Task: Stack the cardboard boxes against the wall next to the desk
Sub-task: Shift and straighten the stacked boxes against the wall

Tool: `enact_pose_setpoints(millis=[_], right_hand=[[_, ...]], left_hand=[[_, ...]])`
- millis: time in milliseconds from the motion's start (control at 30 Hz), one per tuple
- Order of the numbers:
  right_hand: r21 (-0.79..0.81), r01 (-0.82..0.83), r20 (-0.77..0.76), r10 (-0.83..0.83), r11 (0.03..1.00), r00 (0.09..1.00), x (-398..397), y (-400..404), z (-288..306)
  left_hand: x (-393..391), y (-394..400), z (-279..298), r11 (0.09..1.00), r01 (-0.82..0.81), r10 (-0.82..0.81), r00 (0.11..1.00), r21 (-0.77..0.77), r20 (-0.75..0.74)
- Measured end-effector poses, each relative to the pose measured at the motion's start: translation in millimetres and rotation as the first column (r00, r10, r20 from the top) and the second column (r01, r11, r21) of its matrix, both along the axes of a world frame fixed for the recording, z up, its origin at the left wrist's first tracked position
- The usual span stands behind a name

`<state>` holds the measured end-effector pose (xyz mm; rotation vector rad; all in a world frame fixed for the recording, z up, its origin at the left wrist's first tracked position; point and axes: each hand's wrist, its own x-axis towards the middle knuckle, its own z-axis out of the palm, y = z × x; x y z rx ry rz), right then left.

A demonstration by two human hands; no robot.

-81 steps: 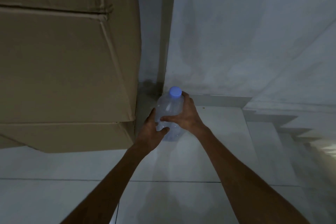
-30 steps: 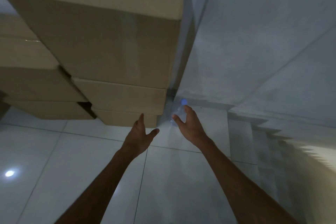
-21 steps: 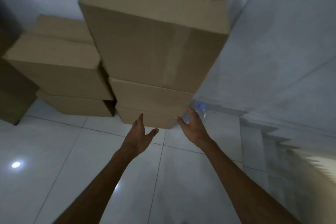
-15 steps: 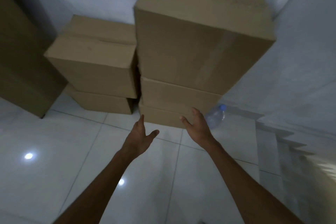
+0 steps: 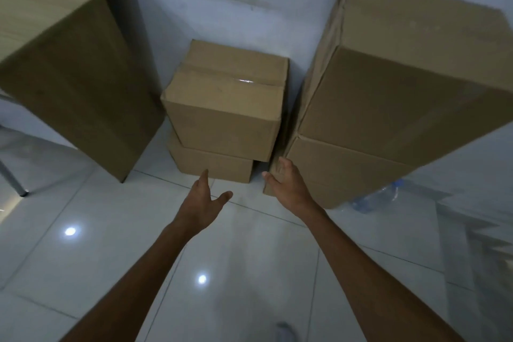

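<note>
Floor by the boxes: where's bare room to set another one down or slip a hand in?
Open tile floor in front of both stacks, around the left hand. Narrow strip between desk and short stack. Crowded: the slit between short stack and tall stack, where the right hand is; water bottle fills the right corner.

No legible text on the cardboard boxes (image 5: pixel 224 108); no labels, nos. or signs.
</note>
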<state>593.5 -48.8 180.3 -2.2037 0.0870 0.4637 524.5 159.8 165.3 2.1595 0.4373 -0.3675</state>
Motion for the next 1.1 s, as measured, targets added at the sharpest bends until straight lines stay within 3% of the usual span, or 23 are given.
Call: enact_pose_setpoints(millis=[400, 733, 1000, 1100], right_hand=[[-0.026, 0.032, 0.089, -0.029, 0.999, 0.996, 98.6, 74.3, -0.1], [-0.116, 0.218, 0.203, -0.192, 0.969, 0.960, 165.0, 88.9, -23.1], [-0.274, 0.273, 0.180, -0.230, 0.922, 0.956, 187.6, 102.9, -42.2], [-0.269, 0.309, 0.135, -0.281, 0.912, 0.950, 192.5, 104.7, -46.4]], left_hand=[[88.7, 96.8, 4.1, 1.000, 0.005, -0.005, 0.997, 0.001, 0.079], [176.5, 135.1, -2.8, 0.990, -0.087, 0.050, 0.951, 0.109, 0.305], [223.8, 167.7, -12.7, 0.964, 0.003, -0.096, 0.936, 0.266, 0.339], [241.6, 177.4, -18.1, 0.968, 0.059, -0.134, 0.944, 0.243, 0.303]])
